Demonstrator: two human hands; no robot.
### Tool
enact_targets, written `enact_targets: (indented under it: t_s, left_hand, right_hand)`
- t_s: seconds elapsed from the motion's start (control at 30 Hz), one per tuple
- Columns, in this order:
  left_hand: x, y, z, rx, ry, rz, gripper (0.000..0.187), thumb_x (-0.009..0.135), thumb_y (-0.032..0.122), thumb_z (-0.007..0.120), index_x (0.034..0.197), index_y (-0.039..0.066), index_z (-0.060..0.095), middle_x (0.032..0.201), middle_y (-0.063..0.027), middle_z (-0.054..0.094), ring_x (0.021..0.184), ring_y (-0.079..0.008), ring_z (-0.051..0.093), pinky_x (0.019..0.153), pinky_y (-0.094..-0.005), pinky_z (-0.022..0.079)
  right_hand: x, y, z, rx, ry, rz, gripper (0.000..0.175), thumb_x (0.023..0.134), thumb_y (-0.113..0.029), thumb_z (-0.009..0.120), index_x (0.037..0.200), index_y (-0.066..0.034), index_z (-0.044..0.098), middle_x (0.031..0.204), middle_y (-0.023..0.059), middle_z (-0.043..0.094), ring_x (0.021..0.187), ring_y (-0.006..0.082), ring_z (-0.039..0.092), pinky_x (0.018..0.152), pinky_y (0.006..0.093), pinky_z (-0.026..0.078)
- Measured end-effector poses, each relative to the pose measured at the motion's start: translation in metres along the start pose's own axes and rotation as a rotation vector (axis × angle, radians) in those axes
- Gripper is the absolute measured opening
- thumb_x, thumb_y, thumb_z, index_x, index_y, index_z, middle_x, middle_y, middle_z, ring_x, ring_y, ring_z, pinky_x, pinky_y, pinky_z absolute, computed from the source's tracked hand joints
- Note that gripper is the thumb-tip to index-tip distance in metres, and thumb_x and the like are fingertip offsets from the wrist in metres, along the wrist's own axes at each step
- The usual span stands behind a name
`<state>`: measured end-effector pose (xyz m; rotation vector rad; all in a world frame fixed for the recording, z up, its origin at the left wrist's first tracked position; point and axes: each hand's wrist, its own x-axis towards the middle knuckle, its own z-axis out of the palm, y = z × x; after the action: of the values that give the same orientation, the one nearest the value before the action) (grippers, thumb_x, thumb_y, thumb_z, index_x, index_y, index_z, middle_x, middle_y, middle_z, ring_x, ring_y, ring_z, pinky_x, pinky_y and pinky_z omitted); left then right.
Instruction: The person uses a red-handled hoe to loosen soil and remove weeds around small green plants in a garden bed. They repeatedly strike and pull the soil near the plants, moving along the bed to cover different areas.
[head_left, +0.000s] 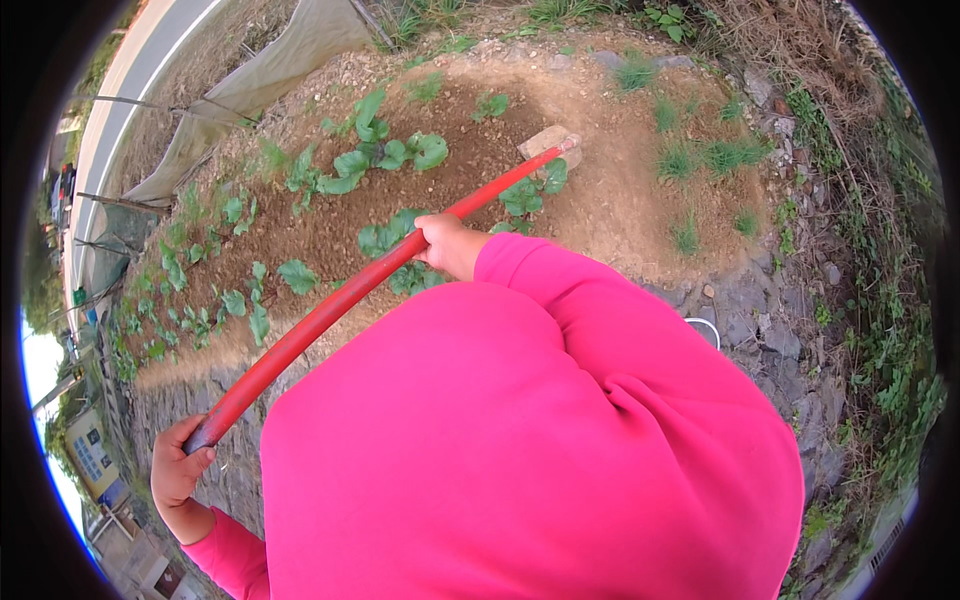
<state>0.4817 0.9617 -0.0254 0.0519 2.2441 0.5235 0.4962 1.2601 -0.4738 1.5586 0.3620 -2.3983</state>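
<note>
A hoe with a red handle (322, 315) runs slantwise across the view. My left hand (178, 465) is wrapped around the dark butt end at the lower left. Farther up the handle, my right hand (444, 244) grips it from the near side. The pale, soil-coloured hoe blade (541, 142) is at the soil, beside a leafy plant (523, 196); how deep its edge sits cannot be told. Behind the handle, broad-leaved green plants (352, 169) grow in the brown soil bed (465, 150).
Grassy green tufts (679, 159) stand on the bed's right. Stone paving (750, 300) borders the near side, where a thin white hoop (705, 330) shows beside my sleeve. A cloth fence (255, 75) on sticks separates the bed from a road (142, 82). Dry brush (810, 45) lies upper right.
</note>
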Motion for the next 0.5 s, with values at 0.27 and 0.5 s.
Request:
enact_targets:
  t_s: [0.27,0.5]
  left_hand:
    - [0.015,-0.006,0.045,-0.044,-0.02,-0.073,0.044,0.073,0.014,0.074,0.111,-0.001,0.057,0.075,0.0026,0.053,0.056,-0.0039,0.042,0.048,-0.0204,0.035]
    - [-0.019,-0.011,0.008,-0.036,0.015,-0.074,0.052,0.07,0.024,0.077,0.111,-0.002,0.057,0.074,0.0025,0.053,0.056,-0.0042,0.043,0.048,-0.0201,0.035]
  right_hand:
    - [0.025,-0.017,-0.018,-0.081,0.204,-0.025,0.021,0.086,-0.01,0.05,0.105,-0.0039,0.043,0.094,0.014,0.053,0.083,0.0297,0.058,0.071,0.0533,0.051]
    - [-0.005,0.019,0.005,-0.027,0.036,0.03,0.027,0.085,-0.009,0.052,0.109,-0.0034,0.041,0.101,0.0148,0.051,0.087,0.0312,0.057,0.07,0.0547,0.051]
